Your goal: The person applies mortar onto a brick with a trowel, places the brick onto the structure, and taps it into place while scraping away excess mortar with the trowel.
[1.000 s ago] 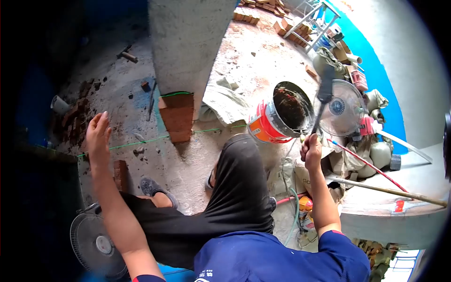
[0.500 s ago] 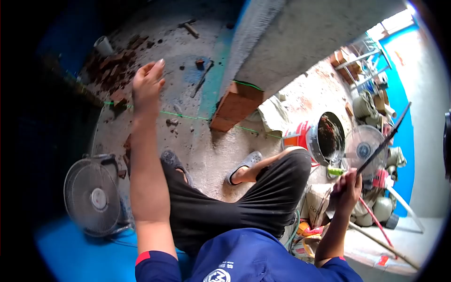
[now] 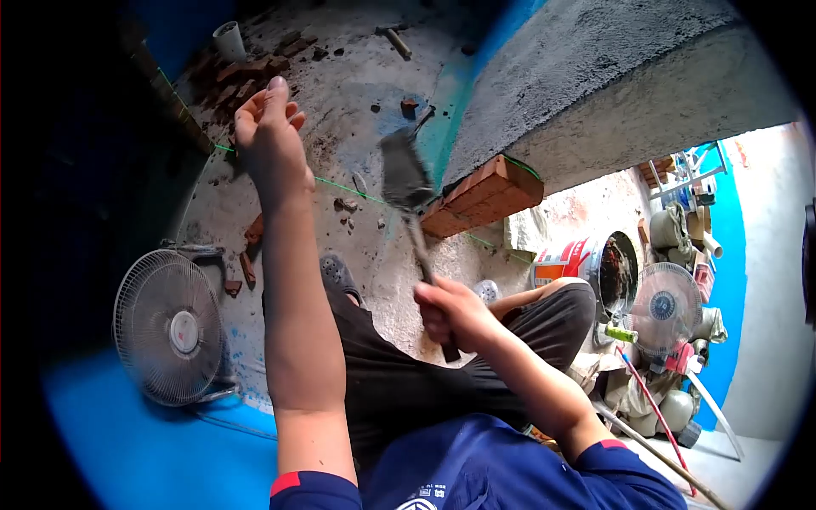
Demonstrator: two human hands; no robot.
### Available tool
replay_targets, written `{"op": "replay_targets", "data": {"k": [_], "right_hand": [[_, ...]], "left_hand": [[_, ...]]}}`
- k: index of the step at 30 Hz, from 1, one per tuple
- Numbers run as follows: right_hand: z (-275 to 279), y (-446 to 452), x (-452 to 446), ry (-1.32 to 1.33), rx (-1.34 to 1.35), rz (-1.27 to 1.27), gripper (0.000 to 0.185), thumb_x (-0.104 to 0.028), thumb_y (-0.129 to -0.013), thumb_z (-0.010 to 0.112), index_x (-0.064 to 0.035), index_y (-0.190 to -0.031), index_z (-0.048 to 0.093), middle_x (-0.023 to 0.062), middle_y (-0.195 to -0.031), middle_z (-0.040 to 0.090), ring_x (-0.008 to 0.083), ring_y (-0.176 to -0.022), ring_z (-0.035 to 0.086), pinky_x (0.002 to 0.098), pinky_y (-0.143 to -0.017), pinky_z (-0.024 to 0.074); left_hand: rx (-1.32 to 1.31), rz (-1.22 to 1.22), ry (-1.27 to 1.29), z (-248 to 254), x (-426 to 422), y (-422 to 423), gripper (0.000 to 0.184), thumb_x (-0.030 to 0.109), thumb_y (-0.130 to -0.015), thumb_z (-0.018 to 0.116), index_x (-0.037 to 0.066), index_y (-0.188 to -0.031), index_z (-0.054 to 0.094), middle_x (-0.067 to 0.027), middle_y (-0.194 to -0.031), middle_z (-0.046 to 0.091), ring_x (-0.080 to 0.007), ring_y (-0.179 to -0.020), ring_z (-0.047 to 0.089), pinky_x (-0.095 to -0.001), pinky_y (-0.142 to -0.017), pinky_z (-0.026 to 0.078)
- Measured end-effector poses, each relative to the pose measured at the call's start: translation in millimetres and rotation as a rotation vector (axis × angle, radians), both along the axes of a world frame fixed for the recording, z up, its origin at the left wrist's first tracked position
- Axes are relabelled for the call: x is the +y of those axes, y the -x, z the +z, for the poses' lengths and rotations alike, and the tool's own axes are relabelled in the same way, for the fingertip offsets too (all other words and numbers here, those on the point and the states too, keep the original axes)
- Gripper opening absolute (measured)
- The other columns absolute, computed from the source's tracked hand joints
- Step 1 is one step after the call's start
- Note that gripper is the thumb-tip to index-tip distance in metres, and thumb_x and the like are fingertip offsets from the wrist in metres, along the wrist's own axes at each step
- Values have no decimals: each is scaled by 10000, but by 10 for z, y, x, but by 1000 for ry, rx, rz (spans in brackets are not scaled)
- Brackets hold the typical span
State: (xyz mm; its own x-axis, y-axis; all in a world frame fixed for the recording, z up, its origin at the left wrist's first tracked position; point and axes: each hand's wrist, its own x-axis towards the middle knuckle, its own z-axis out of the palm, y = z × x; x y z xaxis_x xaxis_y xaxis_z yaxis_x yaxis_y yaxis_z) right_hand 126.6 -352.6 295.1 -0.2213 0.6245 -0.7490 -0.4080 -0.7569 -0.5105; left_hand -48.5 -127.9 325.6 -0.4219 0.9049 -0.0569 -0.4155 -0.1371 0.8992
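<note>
My right hand [image 3: 463, 314] is closed round the handle of a trowel [image 3: 406, 174], its flat grey blade pointing away from me, just left of some red brickwork [image 3: 489, 197]. That brickwork sits against the end of a rough grey concrete beam or wall [image 3: 629, 93]. Raised at the upper left, my left hand [image 3: 270, 119] has its thumb up and fingers loosely bent, with nothing visible in it. Below and beyond that hand lies a heap of broken bricks [image 3: 246, 76]. A thin green line [image 3: 340, 188] crosses the floor towards the brickwork.
A bucket [image 3: 616, 272] of dark mix lies right of my knee, beside a fan [image 3: 663, 306]. Another fan [image 3: 174, 327] stands at left. A hammer [image 3: 398, 42] and white pail [image 3: 229, 41] are at the back. Bags, poles and a metal frame crowd the right side.
My right hand has swung the trowel from the far right to the middle, by the brickwork. My left hand stays raised, a little farther forward. The view has turned slightly.
</note>
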Motion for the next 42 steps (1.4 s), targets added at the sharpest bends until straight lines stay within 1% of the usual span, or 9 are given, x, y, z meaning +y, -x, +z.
{"op": "replay_targets", "data": {"k": [2, 4, 8, 11, 18, 32, 40, 41, 42], "right_hand": [[-358, 109, 278, 193, 129, -71, 356, -335, -1001, 510, -177, -725, 352, -89, -587, 255, 60, -450, 219, 237, -410, 185], [-778, 263, 412, 244, 175, -218, 362, -332, -1005, 490, -187, -721, 319, -97, -577, 220, 56, -442, 198, 233, -397, 174], [-1267, 214, 588, 323, 223, -424, 314, -329, -1000, 462, -173, -752, 350, -82, -566, 255, 65, -431, 214, 236, -396, 201], [-1404, 117, 661, 341, 235, -489, 315, -333, -1002, 447, -174, -749, 348, -82, -542, 263, 61, -410, 220, 234, -382, 213], [-1547, 190, 708, 271, 140, -595, 366, -349, -978, 475, -186, -687, 322, -83, -522, 236, 73, -399, 223, 252, -388, 220], [-1322, 583, 585, 99, -4, -714, 321, -387, -978, 488, -178, -763, 373, -67, -532, 252, 84, -408, 231, 273, -397, 219], [-1116, 610, 580, 11, -69, -744, 306, -374, -953, 519, -160, -779, 388, -25, -553, 348, 110, -398, 309, 293, -380, 254], [-1081, 611, 554, -9, -78, -740, 311, -375, -954, 519, -156, -778, 388, -19, -554, 354, 111, -396, 311, 293, -377, 253], [-1004, 617, 532, -31, -86, -737, 316, -377, -954, 520, -152, -776, 389, -14, -556, 360, 112, -394, 313, 292, -374, 253]], "left_hand": [[-6, -14, -13, -38, 19, 73, 308, 290, -912, 675, 59, -1059, 533, -46, -956, 581, -125, -883, 584, -257, -782, 503], [18, -32, 6, -66, 10, 145, 311, 291, -917, 670, 56, -1066, 532, -51, -965, 578, -128, -893, 581, -262, -796, 499], [55, -66, 5, -88, -27, 251, 330, 314, -929, 657, 49, -1080, 529, -54, -972, 576, -133, -902, 582, -275, -812, 491], [72, -103, 20, -55, -65, 267, 342, 327, -935, 649, 47, -1089, 527, -54, -975, 578, -133, -905, 582, -277, -815, 490], [44, -144, 12, -72, -102, 290, 353, 340, -937, 644, 47, -1095, 525, -55, -980, 581, -140, -910, 583, -286, -835, 485], [85, -186, 32, -110, -113, 301, 388, 373, -938, 633, 46, -1127, 544, -59, -993, 595, -156, -948, 586, -322, -874, 468], [100, -221, 38, -139, -102, 280, 337, 360, -947, 620, 69, -1112, 570, -56, -985, 601, -161, -963, 576, -345, -906, 444], [100, -248, 28, -132, -105, 285, 410, 395, -943, 626, 49, -1142, 530, -56, -1006, 571, -143, -948, 561, -300, -868, 463], [118, -255, 25, -124, -109, 278, 390, 385, -951, 617, 57, -1145, 533, -51, -1006, 577, -140, -944, 560, -296, -867, 462]]}}
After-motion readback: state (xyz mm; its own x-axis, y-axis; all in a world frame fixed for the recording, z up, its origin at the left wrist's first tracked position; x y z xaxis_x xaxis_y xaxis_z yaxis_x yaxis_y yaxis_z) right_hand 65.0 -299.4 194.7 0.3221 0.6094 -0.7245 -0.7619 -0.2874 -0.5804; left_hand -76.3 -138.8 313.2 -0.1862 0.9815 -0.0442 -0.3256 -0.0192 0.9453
